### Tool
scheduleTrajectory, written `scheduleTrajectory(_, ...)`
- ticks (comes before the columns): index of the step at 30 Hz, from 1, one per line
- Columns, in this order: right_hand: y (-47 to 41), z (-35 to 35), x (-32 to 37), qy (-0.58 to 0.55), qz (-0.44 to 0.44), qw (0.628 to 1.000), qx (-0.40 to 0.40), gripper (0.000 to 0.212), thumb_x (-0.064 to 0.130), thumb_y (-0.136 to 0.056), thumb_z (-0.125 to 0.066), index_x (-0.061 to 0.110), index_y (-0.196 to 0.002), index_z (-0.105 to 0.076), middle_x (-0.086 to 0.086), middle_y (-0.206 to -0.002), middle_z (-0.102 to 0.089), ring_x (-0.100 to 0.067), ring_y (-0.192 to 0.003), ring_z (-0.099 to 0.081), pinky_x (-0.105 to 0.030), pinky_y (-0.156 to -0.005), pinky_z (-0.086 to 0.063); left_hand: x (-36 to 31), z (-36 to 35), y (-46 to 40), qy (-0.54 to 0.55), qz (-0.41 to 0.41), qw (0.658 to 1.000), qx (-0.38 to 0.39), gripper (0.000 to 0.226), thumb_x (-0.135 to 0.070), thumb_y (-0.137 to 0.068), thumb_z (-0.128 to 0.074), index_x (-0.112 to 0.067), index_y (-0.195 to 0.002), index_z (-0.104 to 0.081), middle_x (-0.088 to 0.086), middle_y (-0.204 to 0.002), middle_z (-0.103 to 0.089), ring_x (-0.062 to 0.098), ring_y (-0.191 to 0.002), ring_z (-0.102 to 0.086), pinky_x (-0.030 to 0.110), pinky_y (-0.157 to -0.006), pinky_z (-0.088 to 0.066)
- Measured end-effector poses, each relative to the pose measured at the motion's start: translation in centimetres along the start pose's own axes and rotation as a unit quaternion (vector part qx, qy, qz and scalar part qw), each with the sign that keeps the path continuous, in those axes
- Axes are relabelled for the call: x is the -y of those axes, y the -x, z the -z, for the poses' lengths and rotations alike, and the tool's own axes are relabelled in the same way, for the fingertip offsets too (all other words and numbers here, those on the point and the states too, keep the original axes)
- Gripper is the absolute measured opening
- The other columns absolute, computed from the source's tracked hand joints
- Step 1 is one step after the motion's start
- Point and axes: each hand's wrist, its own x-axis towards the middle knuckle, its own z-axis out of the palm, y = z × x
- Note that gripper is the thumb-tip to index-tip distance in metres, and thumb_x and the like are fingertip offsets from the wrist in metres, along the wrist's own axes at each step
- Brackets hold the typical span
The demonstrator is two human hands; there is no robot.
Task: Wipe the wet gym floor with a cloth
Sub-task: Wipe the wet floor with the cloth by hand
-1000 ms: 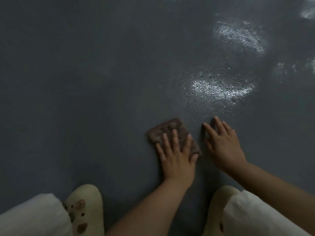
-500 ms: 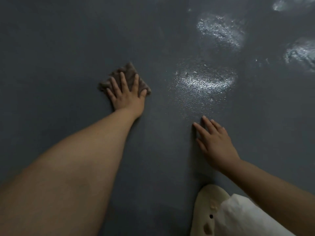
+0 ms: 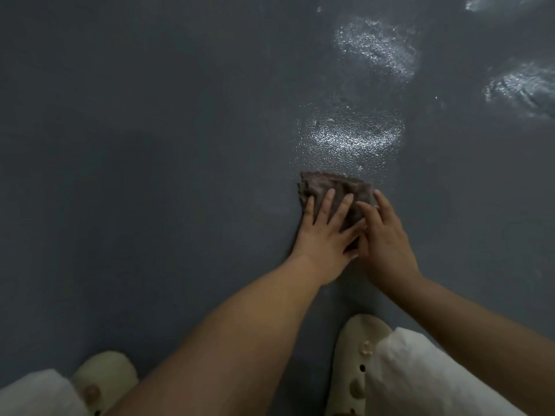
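- at the near edge of the wet patch point(image 3: 351, 139): cloth point(image 3: 333, 186) pinned flat under left hand point(image 3: 322, 232), fingers straight; right hand point(image 3: 383, 238) flat at its edge.
- cloth judged soft, light, likely damp; best pressed from above, not pinched.

Crumpled brown cloth point(image 3: 336, 187) lies flat on my dark grey textured gym floor point(image 3: 150, 175). Its far edge touches a glistening wet patch point(image 3: 351, 139). More wet patches shine beyond.

I count one brown cloth point(image 3: 333, 187), my two hands on it, left hand point(image 3: 322, 235) and right hand point(image 3: 386, 238), two cream clogs point(image 3: 357, 349), and four shiny wet patches point(image 3: 351, 138) on the floor point(image 3: 150, 145).
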Motion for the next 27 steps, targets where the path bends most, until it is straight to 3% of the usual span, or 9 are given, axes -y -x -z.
scheduleTrajectory(3,0.7,-1.0,-0.1,0.030,0.012,0.999,0.009,0.043,0.006,-0.083,-0.060,-0.001,-0.125,-0.056,-0.031,-0.142,-0.037,-0.050,-0.117,-0.049,-0.053,-0.095,-0.042,1.7,-0.2,1.0,-0.005,-0.007,1.000,-0.006,0.058,-0.052,-0.099,-0.023,-0.037,-0.150,0.000,0.001,-0.157,0.022,0.028,-0.142,0.024,0.052,-0.111,0.016)
scheduleTrajectory(8,1.8,-2.3,1.9,0.074,0.063,0.994,0.051,0.049,0.028,-0.086,-0.043,0.001,-0.126,-0.057,-0.033,-0.135,-0.044,-0.052,-0.108,-0.054,-0.057,-0.089,-0.045,4.3,-1.7,5.1,0.009,0.056,0.998,-0.002,0.058,-0.050,-0.100,-0.019,-0.038,-0.148,0.011,-0.003,-0.156,0.025,0.026,-0.142,0.025,0.048,-0.113,0.016)
scheduleTrajectory(12,2.6,-3.2,3.6,0.099,0.119,0.985,0.082,0.051,0.020,-0.083,-0.062,0.004,-0.131,-0.053,-0.032,-0.137,-0.042,-0.054,-0.114,-0.050,-0.063,-0.091,-0.040,7.4,-3.5,9.3,0.025,0.158,0.987,0.002,0.059,-0.050,-0.100,-0.019,-0.037,-0.147,0.014,-0.001,-0.155,0.027,0.028,-0.142,0.024,0.047,-0.114,0.013)
scheduleTrajectory(14,2.8,-3.4,4.3,0.117,0.147,0.976,0.111,0.058,0.020,-0.086,-0.064,0.009,-0.140,-0.044,-0.028,-0.146,-0.033,-0.050,-0.127,-0.040,-0.062,-0.101,-0.032,8.9,-4.6,11.5,0.047,0.227,0.973,-0.007,0.061,-0.050,-0.099,-0.021,-0.036,-0.148,0.013,0.000,-0.156,0.025,0.029,-0.143,0.022,0.046,-0.115,0.010)
scheduleTrajectory(16,3.2,-3.6,4.9,0.150,0.152,0.963,0.163,0.061,0.029,-0.096,-0.049,0.019,-0.150,-0.022,-0.016,-0.157,-0.010,-0.037,-0.143,-0.015,-0.051,-0.113,-0.015,10.1,-5.9,13.6,0.081,0.303,0.949,-0.025,0.062,-0.049,-0.099,-0.024,-0.034,-0.148,0.012,0.002,-0.156,0.022,0.031,-0.143,0.019,0.045,-0.115,0.007)
scheduleTrajectory(18,3.6,-3.5,5.2,0.172,0.151,0.956,0.182,0.060,0.034,-0.099,-0.038,0.026,-0.151,-0.009,-0.007,-0.159,0.002,-0.028,-0.146,-0.003,-0.046,-0.115,-0.007,10.9,-7.0,15.6,0.114,0.379,0.917,-0.043,0.063,-0.047,-0.099,-0.025,-0.032,-0.149,0.009,0.005,-0.157,0.019,0.032,-0.144,0.016,0.045,-0.116,0.004)
scheduleTrajectory(22,4.4,-3.3,5.8,0.187,0.151,0.952,0.192,0.060,0.037,-0.099,-0.036,0.028,-0.151,-0.008,-0.004,-0.160,0.002,-0.026,-0.146,-0.003,-0.047,-0.116,-0.006,11.2,-8.8,18.6,0.205,0.521,0.825,-0.074,0.061,-0.045,-0.100,-0.025,-0.028,-0.151,0.003,0.007,-0.158,0.015,0.033,-0.144,0.013,0.046,-0.116,0.000)
scheduleTrajectory(27,5.3,-2.8,5.9,0.197,0.153,0.950,0.189,0.060,0.035,-0.099,-0.038,0.028,-0.151,-0.010,-0.005,-0.160,0.000,-0.026,-0.146,-0.005,-0.046,-0.116,-0.005,8.9,-9.2,17.9,0.273,0.588,0.754,-0.103,0.060,-0.045,-0.100,-0.026,-0.030,-0.151,0.002,0.007,-0.158,0.016,0.034,-0.144,0.014,0.050,-0.115,0.001)
